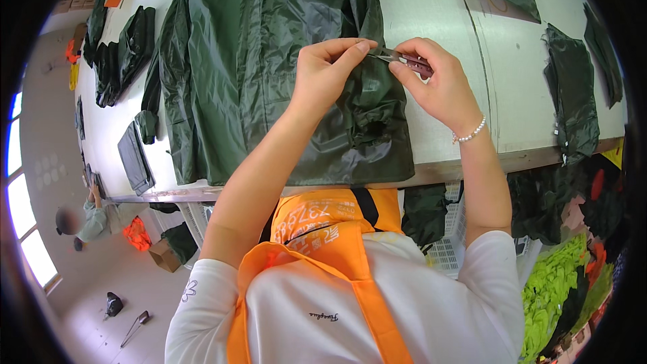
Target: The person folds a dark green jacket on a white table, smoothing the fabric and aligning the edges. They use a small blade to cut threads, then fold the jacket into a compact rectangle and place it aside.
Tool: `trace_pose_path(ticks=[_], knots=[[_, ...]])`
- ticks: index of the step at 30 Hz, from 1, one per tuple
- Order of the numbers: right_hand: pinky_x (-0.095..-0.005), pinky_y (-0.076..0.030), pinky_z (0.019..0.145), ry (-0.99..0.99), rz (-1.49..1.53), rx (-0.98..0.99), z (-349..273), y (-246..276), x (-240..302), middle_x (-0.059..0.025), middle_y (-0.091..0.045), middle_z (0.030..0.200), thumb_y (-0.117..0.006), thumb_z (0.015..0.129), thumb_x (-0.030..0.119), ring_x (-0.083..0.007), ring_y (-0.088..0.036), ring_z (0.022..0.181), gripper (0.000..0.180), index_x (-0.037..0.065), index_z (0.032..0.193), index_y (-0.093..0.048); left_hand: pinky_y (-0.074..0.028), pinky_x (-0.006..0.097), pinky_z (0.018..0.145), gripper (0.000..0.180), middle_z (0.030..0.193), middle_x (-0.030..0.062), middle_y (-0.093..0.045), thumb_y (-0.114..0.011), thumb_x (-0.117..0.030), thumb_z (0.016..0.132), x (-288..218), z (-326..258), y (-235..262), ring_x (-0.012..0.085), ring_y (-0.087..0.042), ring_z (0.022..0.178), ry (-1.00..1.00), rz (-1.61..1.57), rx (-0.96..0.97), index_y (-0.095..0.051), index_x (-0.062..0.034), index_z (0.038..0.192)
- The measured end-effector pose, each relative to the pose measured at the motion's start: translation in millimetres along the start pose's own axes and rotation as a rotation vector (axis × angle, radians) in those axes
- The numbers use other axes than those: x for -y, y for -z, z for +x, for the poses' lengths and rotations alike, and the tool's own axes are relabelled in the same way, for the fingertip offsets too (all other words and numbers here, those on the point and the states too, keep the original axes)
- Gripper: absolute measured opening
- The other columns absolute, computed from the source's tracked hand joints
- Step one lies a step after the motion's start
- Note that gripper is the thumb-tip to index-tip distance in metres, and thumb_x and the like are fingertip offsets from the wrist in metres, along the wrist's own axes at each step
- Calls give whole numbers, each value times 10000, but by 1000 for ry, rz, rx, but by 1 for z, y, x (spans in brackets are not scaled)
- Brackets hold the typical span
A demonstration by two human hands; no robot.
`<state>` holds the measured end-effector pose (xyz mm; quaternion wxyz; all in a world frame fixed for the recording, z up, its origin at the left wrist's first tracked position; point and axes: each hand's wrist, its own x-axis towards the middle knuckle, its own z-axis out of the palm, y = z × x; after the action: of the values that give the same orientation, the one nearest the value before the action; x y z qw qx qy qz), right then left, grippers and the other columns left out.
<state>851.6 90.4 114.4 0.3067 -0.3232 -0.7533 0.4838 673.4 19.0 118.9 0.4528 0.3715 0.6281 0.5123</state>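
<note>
Your left hand [328,71] pinches a fold of the dark green jacket [269,61], lifting it clear so your right hand [435,84], closed around small snips [404,61], meets it at fingertip height. Jacket lies flat across the white surface [438,40]; more green garments [573,94] scattered along it. Grey floor [114,276] left.
</note>
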Motion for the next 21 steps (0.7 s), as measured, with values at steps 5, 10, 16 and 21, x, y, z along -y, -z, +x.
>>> trace_pose_path(ticks=[5,10,16,21], knots=[[-279,-491,623,-10,-76,48,9,5,8,-99,-622,781,-704,804,186,-198,-613,663,202,3,863,-640,-434,211,799,214,936,46,-685,-622,-157,881,-2,-1,1,73,-575,862,-43,-27,28,-703,10,987],[-275,-481,614,-14,-52,68,13,5,11,-89,-617,747,-712,797,193,-189,-605,649,191,16,855,-669,-436,220,825,225,946,49,-686,-607,-159,882,-3,-1,1,83,-587,878,-37,-57,58,-701,16,988],[-272,-470,597,6,-61,46,12,0,9,-67,-615,750,-710,798,186,-169,-590,629,174,23,839,-663,-461,206,753,243,910,49,-681,-577,-171,899,-2,-1,1,77,-597,813,6,-116,75,-692,16,1003],[-269,-461,586,20,-36,12,10,-4,4,-59,-609,746,-716,790,175,-155,-576,615,166,24,833,-661,-467,187,681,248,859,39,-668,-564,-180,913,3,3,4,62,-594,745,24,-126,92,-679,14,1017]])
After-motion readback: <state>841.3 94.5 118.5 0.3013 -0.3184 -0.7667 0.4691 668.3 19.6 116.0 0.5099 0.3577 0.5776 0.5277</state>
